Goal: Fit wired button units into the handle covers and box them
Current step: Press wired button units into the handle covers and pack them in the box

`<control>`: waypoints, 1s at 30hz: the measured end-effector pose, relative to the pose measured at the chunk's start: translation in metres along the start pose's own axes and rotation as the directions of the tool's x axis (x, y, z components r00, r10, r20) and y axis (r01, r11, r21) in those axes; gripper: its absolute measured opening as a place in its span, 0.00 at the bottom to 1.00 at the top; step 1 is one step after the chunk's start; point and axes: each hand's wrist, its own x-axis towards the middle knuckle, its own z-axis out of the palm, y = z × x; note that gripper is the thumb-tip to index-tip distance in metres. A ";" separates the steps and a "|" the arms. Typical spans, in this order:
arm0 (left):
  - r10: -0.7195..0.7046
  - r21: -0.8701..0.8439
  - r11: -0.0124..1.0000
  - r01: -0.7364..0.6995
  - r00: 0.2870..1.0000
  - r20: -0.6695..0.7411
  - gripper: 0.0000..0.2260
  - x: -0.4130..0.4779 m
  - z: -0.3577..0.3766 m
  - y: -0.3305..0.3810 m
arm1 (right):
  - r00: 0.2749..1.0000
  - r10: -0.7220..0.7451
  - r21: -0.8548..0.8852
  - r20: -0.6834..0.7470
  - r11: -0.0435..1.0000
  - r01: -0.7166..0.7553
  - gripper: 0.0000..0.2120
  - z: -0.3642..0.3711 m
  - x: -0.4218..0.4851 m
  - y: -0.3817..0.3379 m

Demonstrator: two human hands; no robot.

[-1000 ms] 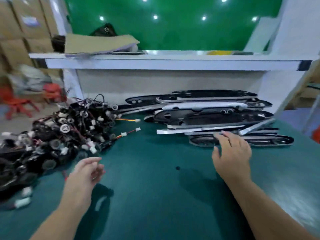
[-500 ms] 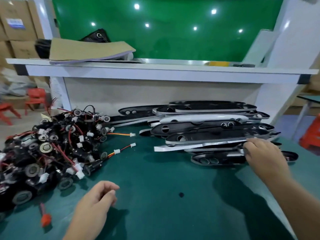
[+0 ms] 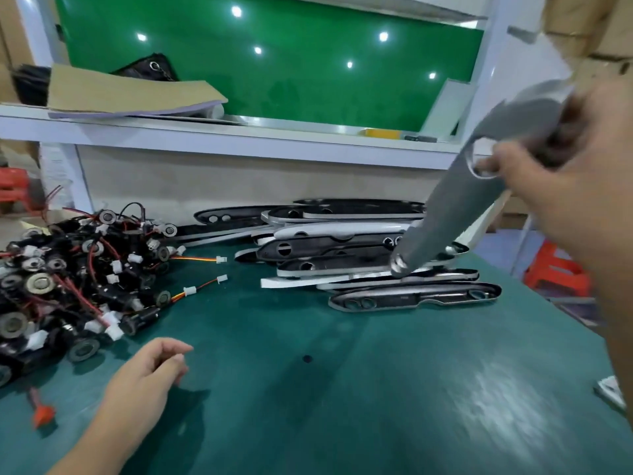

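Note:
My right hand point(image 3: 561, 180) grips a long grey handle cover point(image 3: 455, 204) near its upper end, lifted and tilted so its lower tip hangs just over the pile of handle covers point(image 3: 342, 255) at the back of the green table. A heap of black wired button units point(image 3: 68, 279) with red wires and white plugs lies at the left. My left hand point(image 3: 144, 375) hovers low over the table near the heap, fingers loosely curled, holding nothing.
The green table top point(image 3: 342, 389) spreads in front of me. A small red-tipped tool point(image 3: 42, 411) lies at the front left. A white shelf point(image 3: 239, 135) with cardboard sheets runs behind the piles. Red stools stand on the floor at both sides.
My right hand reached onto the cover pile, took hold of one grey cover and lifted it up to the right. My left hand stayed near the button heap.

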 end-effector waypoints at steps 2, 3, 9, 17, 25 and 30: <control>0.000 -0.003 1.000 0.000 1.000 -0.004 0.09 -0.007 0.002 0.006 | 0.971 0.236 0.372 0.043 0.898 -0.235 0.26 -0.021 0.010 -0.002; 0.012 0.004 1.000 -0.012 1.000 0.001 0.09 -0.012 0.003 0.011 | 0.963 0.256 0.501 0.087 0.824 -0.264 0.27 -0.030 0.006 0.000; 0.015 -0.232 0.972 0.029 0.983 0.185 0.07 -0.050 0.019 0.037 | 0.921 0.367 0.841 0.129 0.451 -0.298 0.06 -0.018 -0.076 0.019; 0.018 -0.261 0.951 0.165 0.814 0.581 0.12 -0.080 0.020 0.046 | 0.754 0.602 0.864 0.263 0.202 -0.462 0.08 0.026 -0.152 0.019; 0.145 0.082 0.973 -0.214 0.853 0.502 0.10 -0.161 0.087 0.078 | 0.724 0.368 0.330 0.584 0.708 -0.625 0.39 0.078 -0.190 -0.065; 0.202 0.180 0.899 -0.400 0.742 0.640 0.17 -0.156 0.078 0.072 | 0.722 0.117 0.059 0.682 0.975 -0.214 0.26 0.073 -0.189 -0.053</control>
